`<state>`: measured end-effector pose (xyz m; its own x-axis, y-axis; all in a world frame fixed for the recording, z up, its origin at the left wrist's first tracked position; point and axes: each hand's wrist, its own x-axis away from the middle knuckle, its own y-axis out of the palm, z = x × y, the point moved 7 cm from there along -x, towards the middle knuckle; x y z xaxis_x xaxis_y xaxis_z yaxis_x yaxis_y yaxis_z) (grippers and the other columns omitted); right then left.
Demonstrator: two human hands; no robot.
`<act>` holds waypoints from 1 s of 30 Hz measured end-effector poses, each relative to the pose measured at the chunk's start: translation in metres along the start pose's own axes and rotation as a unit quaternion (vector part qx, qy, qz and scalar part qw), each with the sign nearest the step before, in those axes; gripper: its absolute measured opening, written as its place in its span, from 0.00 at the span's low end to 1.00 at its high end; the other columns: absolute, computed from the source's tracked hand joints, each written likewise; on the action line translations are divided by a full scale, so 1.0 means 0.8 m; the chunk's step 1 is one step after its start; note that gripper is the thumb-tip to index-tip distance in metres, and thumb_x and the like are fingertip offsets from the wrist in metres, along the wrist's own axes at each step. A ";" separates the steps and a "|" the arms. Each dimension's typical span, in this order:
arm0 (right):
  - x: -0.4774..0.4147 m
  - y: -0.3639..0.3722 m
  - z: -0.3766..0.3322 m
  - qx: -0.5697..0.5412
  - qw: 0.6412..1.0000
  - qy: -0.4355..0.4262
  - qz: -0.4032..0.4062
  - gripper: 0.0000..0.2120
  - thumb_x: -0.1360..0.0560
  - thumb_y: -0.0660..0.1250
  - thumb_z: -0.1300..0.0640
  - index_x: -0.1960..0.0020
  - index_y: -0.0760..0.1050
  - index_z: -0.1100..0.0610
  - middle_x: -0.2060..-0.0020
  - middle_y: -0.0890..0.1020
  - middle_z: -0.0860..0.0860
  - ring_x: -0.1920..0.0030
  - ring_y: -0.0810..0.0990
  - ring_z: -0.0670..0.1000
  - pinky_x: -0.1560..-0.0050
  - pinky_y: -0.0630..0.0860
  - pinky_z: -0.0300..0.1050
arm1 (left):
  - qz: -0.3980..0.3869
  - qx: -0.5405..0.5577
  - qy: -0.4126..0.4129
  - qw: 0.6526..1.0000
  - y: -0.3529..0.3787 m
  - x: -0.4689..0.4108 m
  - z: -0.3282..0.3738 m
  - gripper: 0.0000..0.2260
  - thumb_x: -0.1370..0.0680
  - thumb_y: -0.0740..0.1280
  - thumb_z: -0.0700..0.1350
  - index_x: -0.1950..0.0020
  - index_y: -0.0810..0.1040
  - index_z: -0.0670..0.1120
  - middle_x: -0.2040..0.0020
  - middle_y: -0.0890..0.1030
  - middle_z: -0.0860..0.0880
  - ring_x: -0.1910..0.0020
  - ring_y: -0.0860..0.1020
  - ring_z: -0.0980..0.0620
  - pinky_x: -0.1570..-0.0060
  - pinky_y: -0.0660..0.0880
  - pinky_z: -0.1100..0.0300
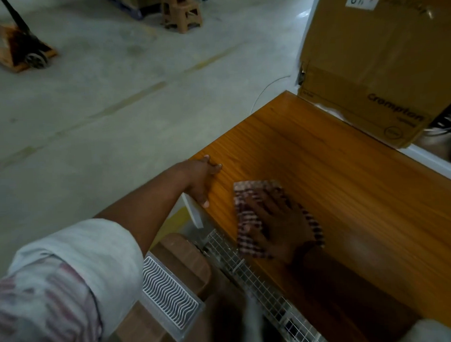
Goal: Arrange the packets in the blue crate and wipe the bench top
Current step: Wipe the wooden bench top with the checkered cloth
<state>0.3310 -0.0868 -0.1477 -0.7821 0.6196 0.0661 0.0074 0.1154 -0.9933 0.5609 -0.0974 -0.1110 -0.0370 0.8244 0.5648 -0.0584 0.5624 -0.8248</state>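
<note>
A checked red-and-white cloth (256, 195) lies flat on the orange wooden bench top (334, 172), near its left edge. My right hand (277, 225) presses down on the cloth with fingers spread, blurred by motion. My left hand (201, 176) rests on the bench's left edge, fingers on top and thumb hanging over the side, holding nothing loose. No blue crate or packets are in view.
A large cardboard box (376, 63) stands at the far end of the bench. Below the bench's left edge are a wire mesh rack (251, 277), a white ribbed panel (170, 293) and brown boxes (181, 256). A pallet jack (23, 47) and stool (182, 12) stand on the concrete floor.
</note>
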 end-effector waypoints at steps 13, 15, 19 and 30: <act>-0.176 -0.032 0.189 -0.009 0.951 0.309 0.026 0.37 0.22 0.41 0.29 0.19 0.51 0.46 0.19 0.53 0.54 0.20 0.49 0.60 0.24 0.48 0.66 | 0.015 0.012 -0.006 1.000 0.005 -0.004 -0.006 0.56 0.34 0.81 0.56 0.18 0.46 0.56 0.18 0.42 0.44 0.20 0.55 0.41 0.25 0.62 0.44; -0.189 -0.033 0.182 -0.012 0.951 0.307 0.025 0.36 0.22 0.42 0.30 0.19 0.52 0.47 0.19 0.53 0.55 0.20 0.49 0.60 0.24 0.48 0.67 | 0.025 0.030 -0.009 0.999 0.007 -0.003 -0.007 0.55 0.35 0.81 0.56 0.18 0.48 0.56 0.18 0.43 0.45 0.21 0.56 0.40 0.26 0.62 0.43; -0.193 -0.030 0.159 -0.002 0.961 0.275 0.031 0.37 0.23 0.39 0.29 0.19 0.51 0.46 0.19 0.53 0.54 0.20 0.49 0.60 0.25 0.48 0.67 | 0.080 0.080 -0.017 0.993 0.017 0.018 -0.018 0.49 0.32 0.79 0.58 0.19 0.55 0.54 0.18 0.48 0.46 0.20 0.55 0.40 0.26 0.63 0.43; -0.205 -0.017 -0.009 -0.003 0.989 0.147 0.010 0.36 0.22 0.42 0.30 0.18 0.47 0.46 0.19 0.49 0.55 0.20 0.46 0.61 0.24 0.44 0.66 | 0.493 0.425 -0.096 0.753 0.082 0.155 -0.053 0.05 0.22 0.71 0.49 0.47 0.85 0.54 0.47 0.84 0.61 0.46 0.80 0.66 0.43 0.78 0.61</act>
<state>0.4638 -0.1848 -0.1443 -0.5676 0.8201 0.0723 0.0246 0.1047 -0.9942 0.5948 0.0447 -0.0964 -0.6191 0.7447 -0.2492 -0.5232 -0.6278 -0.5763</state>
